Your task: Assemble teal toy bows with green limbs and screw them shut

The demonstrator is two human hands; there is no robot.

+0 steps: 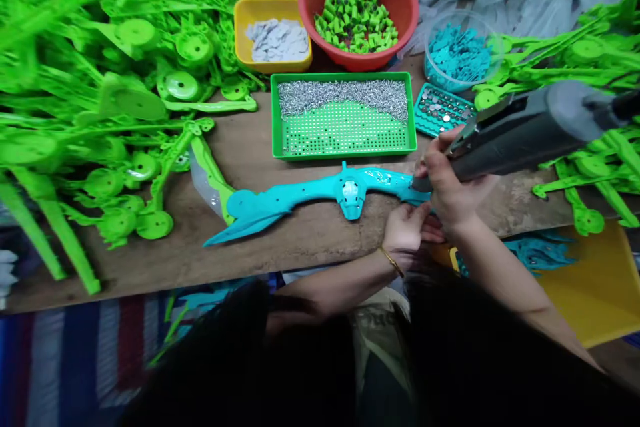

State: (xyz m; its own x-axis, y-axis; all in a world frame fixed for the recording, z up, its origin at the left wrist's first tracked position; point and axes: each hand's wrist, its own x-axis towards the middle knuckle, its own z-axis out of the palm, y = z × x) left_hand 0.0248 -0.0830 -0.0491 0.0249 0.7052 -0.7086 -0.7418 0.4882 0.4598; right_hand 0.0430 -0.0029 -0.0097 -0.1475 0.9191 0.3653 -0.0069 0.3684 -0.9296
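Note:
A long turquoise plastic toy bow (310,190) lies across the wooden bench, with a lime green piece sticking out at its left end. My left hand (406,225) is closed on the bow's right end, its fingertips partly hidden behind my other hand. In my right hand (450,190) is a dark grey power screwdriver (525,133), gripped near its front end. Its nose points left and down onto the bow's right arm; the very tip is hard to make out. Just behind the bow stands a green perforated tray (345,155) with many small silver screws (345,92).
Lime green plastic parts (115,107) are heaped at left, more (590,47) at right. Behind the tray stand a yellow bin (273,67), a red bowl (357,57) of small green pieces, a clear tub (463,83) and a small teal tray (425,117). A yellow crate (595,293) sits below right.

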